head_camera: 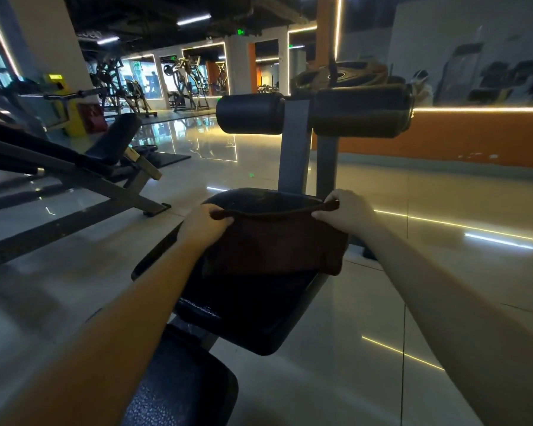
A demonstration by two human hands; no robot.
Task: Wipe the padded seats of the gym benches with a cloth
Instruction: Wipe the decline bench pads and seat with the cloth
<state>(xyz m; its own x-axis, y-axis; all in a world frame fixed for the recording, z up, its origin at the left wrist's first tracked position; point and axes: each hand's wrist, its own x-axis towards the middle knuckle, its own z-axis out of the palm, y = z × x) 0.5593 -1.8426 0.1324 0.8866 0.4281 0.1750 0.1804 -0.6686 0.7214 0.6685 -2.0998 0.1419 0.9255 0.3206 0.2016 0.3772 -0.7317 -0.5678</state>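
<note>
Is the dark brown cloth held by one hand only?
No, the left hand and the right hand each pinch an upper corner of the dark brown cloth over the black padded seat.

The black padded seat (253, 315) of the gym bench stands on a glossy tiled floor (382, 302). A dark brown cloth (274, 244) covers its far half, upper edge raised. Another bench (111, 142) stands on the floor at left.
</note>
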